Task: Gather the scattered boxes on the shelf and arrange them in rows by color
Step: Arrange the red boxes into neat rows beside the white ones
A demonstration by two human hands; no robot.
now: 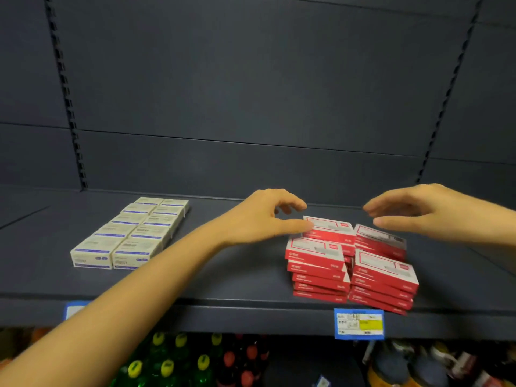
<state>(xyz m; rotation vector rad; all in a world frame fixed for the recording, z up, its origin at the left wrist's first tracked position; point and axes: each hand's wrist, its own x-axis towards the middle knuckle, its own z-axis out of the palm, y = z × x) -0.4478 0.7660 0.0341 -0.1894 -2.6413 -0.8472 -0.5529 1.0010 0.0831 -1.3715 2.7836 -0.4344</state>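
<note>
Several red boxes [351, 263] sit in uneven stacks on the right part of the dark shelf [223, 275]. Several white boxes with blue stripes [131, 233] lie in two tidy rows on the left. My left hand [265, 216] reaches in from the lower left; its thumb touches the left end of the rear top red box [329, 229], fingers loosely curled above it. My right hand [418, 213] hovers over the rear right red stack, fingers spread and relaxed, holding nothing.
A blue and yellow price tag [358, 324] hangs on the shelf's front edge, another tag [74, 310] at the left. Bottles with yellow and red caps [195, 358] stand on the shelf below. The dark back panel rises behind.
</note>
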